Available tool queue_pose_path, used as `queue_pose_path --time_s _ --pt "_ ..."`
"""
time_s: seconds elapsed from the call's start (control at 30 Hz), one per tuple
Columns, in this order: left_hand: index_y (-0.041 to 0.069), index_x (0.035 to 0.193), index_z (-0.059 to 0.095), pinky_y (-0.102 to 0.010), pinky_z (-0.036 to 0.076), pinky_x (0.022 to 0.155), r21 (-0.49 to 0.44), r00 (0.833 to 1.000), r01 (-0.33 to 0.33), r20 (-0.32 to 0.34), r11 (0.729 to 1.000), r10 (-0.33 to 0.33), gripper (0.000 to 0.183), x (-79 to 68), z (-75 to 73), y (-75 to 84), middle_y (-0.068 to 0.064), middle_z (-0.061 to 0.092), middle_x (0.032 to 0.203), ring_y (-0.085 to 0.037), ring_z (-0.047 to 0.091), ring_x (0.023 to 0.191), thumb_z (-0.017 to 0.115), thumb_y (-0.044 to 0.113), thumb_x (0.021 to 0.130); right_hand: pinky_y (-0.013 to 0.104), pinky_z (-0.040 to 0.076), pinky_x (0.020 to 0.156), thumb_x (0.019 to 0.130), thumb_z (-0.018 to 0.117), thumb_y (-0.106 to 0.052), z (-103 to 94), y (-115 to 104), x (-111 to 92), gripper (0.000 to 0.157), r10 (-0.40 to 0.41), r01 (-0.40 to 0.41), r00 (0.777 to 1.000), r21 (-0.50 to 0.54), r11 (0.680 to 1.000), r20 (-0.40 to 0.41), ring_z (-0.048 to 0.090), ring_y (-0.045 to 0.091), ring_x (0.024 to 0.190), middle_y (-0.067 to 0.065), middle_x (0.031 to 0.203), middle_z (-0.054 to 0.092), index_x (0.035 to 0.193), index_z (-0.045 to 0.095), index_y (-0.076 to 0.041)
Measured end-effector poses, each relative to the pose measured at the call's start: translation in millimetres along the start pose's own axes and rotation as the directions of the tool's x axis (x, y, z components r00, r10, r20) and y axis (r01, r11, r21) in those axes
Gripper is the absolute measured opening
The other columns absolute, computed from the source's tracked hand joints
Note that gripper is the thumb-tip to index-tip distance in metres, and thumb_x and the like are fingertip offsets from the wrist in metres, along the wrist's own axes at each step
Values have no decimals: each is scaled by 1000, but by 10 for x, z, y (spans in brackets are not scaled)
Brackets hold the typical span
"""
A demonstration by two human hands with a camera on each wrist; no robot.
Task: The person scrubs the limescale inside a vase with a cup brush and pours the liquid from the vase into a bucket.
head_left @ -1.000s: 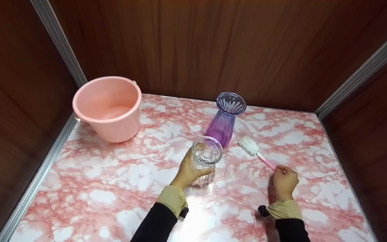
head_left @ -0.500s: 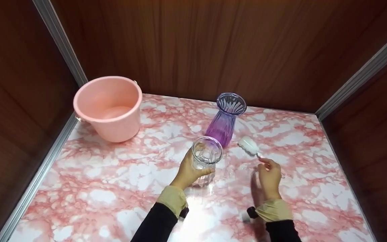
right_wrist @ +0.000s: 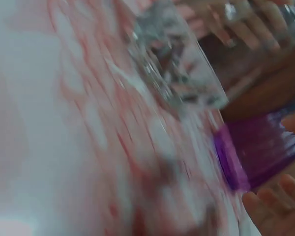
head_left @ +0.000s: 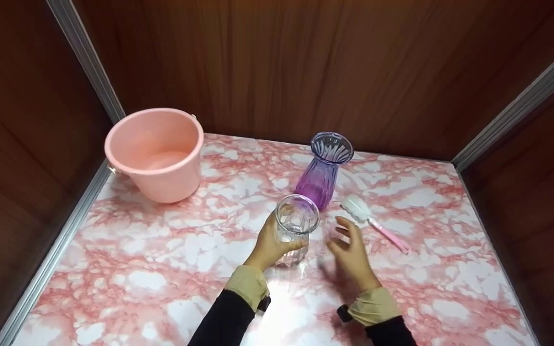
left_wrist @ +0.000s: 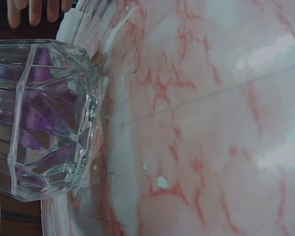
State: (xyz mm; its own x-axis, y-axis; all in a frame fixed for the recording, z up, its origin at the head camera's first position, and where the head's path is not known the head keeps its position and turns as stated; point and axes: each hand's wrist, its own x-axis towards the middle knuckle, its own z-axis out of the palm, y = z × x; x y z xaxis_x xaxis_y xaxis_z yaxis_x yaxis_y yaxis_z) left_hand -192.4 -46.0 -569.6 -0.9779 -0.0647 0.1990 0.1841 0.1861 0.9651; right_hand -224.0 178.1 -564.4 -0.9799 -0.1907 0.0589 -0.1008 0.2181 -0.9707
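Observation:
My left hand (head_left: 270, 244) grips a clear glass vase (head_left: 297, 216) round its side, fingers behind it and thumb in front. In the left wrist view the faceted base of the clear vase (left_wrist: 49, 123) is close to the table. My right hand (head_left: 352, 253) is just right of that vase, empty, its fingers spread and slightly bent. Behind the clear vase stands a purple glass vase (head_left: 319, 180) with a flared rim. To the right lies a sponge brush with a white head (head_left: 356, 207) and a pink handle (head_left: 389, 235).
A pink bucket (head_left: 171, 182) stands at the back left. The table (head_left: 161, 269) has a red and white marbled top. Brown wood-grain panels (head_left: 277, 72) with metal corner strips enclose it on the left, back and right.
My right hand has let go of the brush's pink handle and moved left towards the clear vase. The brush lies where it was. My left hand and both vases have stayed put.

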Motion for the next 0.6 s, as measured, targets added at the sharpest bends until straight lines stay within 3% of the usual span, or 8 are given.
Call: queue_pose_path --time_s 0.2,0.43,0.6 --pt "11 153 38 -48 37 115 -12 1000 -24 -6 1000 24 102 8 4 -5 -10 50 148 -31 47 136 95 28 69 59 39 112 84 76 5 198 4 -33 79 -142 132 978 71 989 150 36 47 139 23 154 33 151 35 -2" --pt "9 152 38 -49 36 116 -3 999 -54 -4 999 54 100 10 -1 -27 -13 48 149 -31 46 137 94 25 71 50 46 108 79 79 8 389 -14 -91 96 -110 75 949 126 989 295 39 50 138 29 154 31 156 25 -8" --pt "7 153 36 -47 35 117 27 998 -56 -15 998 56 104 8 -8 -20 -12 49 149 -31 46 138 95 28 70 47 47 107 76 81 9 544 -3 -110 107 -164 120 935 156 981 315 37 45 141 27 156 29 159 16 -8"
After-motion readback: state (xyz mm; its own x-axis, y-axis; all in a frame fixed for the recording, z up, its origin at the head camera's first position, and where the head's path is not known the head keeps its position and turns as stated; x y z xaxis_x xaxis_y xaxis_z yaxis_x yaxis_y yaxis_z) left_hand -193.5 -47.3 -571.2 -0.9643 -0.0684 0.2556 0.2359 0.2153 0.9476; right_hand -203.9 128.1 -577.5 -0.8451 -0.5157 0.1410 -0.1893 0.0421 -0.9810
